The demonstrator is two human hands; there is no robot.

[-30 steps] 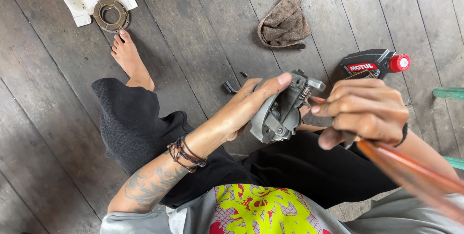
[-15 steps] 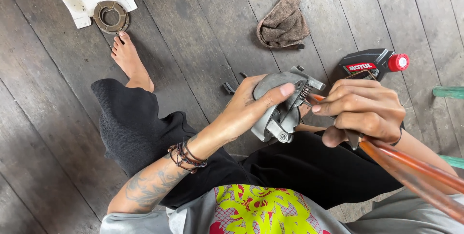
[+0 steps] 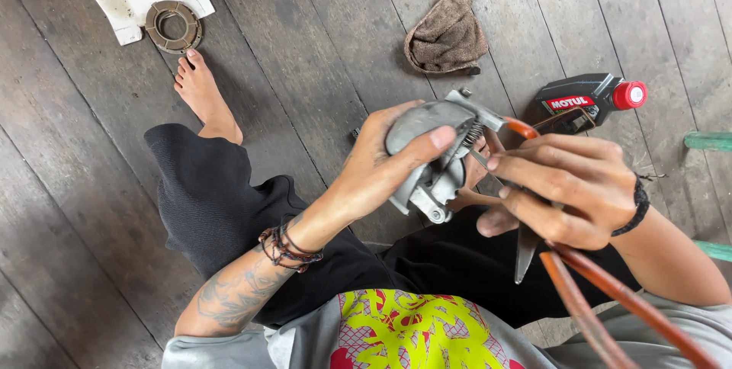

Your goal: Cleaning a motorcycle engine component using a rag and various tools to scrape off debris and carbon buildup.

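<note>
Gripping a grey metal engine part (image 3: 431,159) from the left, the left hand (image 3: 381,167) curled around it above the lap. Right hand (image 3: 568,194), just right, clasped orange-handled pliers (image 3: 534,209) touching the part's spring.

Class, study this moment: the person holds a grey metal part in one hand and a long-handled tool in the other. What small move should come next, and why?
Probably a small squeeze or twist of the tool. The left hand steadies the grey metal part, and the right hand holds the orange-handled tool with its tip at the spring, so the tool seems already placed.
</note>
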